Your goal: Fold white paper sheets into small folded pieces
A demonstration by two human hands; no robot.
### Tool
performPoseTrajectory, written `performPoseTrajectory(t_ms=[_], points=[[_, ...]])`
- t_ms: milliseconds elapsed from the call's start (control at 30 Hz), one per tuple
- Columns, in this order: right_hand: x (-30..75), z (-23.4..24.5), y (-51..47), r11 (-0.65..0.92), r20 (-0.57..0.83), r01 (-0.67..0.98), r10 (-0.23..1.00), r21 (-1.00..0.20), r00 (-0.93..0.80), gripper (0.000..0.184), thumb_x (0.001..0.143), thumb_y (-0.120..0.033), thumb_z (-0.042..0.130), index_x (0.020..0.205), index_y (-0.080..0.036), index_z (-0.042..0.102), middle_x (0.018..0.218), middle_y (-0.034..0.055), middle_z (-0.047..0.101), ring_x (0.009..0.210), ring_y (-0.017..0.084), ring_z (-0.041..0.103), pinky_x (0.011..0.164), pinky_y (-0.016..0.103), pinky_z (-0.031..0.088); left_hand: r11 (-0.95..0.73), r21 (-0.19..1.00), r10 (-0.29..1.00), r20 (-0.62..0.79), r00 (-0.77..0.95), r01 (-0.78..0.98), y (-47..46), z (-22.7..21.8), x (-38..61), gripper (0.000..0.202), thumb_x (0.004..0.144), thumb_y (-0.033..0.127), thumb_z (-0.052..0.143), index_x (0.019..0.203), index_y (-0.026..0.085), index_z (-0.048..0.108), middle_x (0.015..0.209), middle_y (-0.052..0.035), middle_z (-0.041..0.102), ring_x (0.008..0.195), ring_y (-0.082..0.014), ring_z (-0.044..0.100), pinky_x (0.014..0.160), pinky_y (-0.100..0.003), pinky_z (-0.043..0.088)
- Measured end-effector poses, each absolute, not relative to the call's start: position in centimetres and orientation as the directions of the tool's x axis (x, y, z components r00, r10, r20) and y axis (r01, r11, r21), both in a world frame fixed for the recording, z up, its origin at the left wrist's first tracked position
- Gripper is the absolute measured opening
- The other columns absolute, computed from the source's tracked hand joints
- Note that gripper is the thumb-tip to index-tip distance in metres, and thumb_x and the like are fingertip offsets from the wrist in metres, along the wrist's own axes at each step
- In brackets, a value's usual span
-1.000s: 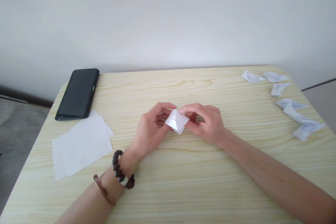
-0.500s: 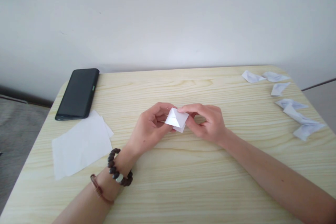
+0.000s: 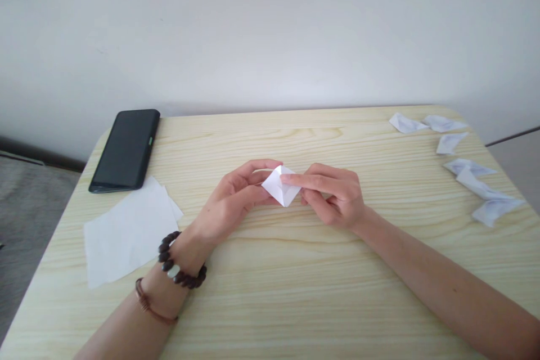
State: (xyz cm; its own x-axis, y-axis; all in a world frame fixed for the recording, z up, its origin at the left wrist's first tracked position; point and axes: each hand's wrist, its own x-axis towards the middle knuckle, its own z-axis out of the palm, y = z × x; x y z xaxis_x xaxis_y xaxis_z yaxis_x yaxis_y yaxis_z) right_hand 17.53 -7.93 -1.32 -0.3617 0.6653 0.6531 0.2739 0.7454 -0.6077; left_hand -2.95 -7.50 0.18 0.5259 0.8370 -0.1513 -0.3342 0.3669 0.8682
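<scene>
A small piece of folded white paper [image 3: 279, 187], diamond-shaped with creases, is held between both hands over the middle of the table. My left hand [image 3: 236, 194] grips its left side, with the thumb in front and the other fingers behind. On the right, my right hand [image 3: 333, 191] has its index finger laid across the front face, while its thumb is by the right corner. The paper's back is hidden. A dark beaded bracelet and a thin brown one circle my left wrist.
At the left lie flat white paper sheets [image 3: 130, 230], next to a black phone [image 3: 125, 149]. Several folded white paper pieces, among them one at the back [image 3: 405, 123] and one in front [image 3: 495, 210], line the right side of the wooden table [image 3: 295, 304]. A white wall [image 3: 270, 28] stands behind.
The folded paper has turned into an upright diamond and its lower flap no longer shows. My right index finger has moved from its top edge onto its face. My left wrist has shifted slightly left.
</scene>
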Motion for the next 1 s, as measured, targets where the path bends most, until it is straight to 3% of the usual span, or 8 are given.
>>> performPoseTrajectory(t_ms=[333,433,567,700,1000], points=[[17.4,-1.2,-8.0,0.724,0.632,0.264,0.687,-0.637,-0.359,0.029,0.085,-0.01,0.049,0.102,-0.021,0.07,0.073,0.0011,0.063,0.061,0.009,0.056,0.056,0.022,0.045,0.339,0.902,0.89,-0.217,0.401,-0.266,-7.7,0.3,-2.3,0.024,0.079,0.021,0.073,0.101,0.018,0.066,0.096,-0.0047,0.075,0.083,-0.0154,0.07,0.072,-0.023,0.057],[17.3,-1.1,-8.0,0.628,0.546,0.32,0.777,-0.71,-0.314,0.02,0.085,-0.017,0.056,0.103,-0.02,0.066,0.073,-0.0004,0.064,0.061,0.009,0.058,0.058,0.021,0.047,0.321,0.914,0.898,-0.21,0.388,-0.248,-7.8,0.1,-2.2,0.026,0.078,0.023,0.074,0.102,0.018,0.066,0.093,-0.0046,0.076,0.083,-0.0164,0.071,0.072,-0.024,0.058],[17.1,-1.2,-8.0,0.452,0.385,0.345,0.889,-0.822,-0.247,0.015,0.082,-0.026,0.065,0.093,-0.018,0.058,0.071,-0.0031,0.063,0.052,0.006,0.053,0.049,0.018,0.042,0.281,0.939,0.923,-0.206,0.325,-0.201,-7.9,0.1,-1.9,0.031,0.074,0.025,0.077,0.101,0.016,0.065,0.094,-0.0062,0.076,0.082,-0.0188,0.072,0.073,-0.027,0.059],[17.0,-1.1,-7.8,0.387,0.287,0.39,0.912,-0.835,-0.292,0.015,0.083,-0.031,0.065,0.085,-0.018,0.058,0.063,-0.0049,0.058,0.047,0.004,0.045,0.045,0.017,0.036,0.252,0.949,0.936,-0.189,0.297,-0.19,-8.0,0.3,-1.7,0.033,0.072,0.024,0.078,0.101,0.015,0.065,0.096,-0.0071,0.076,0.085,-0.0198,0.072,0.078,-0.029,0.059],[17.2,-1.0,-7.7,0.331,0.249,0.357,0.934,-0.874,-0.256,0.017,0.087,-0.033,0.06,0.082,-0.017,0.061,0.058,-0.0043,0.055,0.047,0.005,0.042,0.043,0.019,0.032,0.208,0.961,0.947,-0.152,0.284,-0.18,-8.0,0.5,-1.7,0.044,0.066,0.017,0.081,0.106,0.015,0.063,0.102,-0.0074,0.075,0.092,-0.0206,0.072,0.085,-0.03,0.058]])
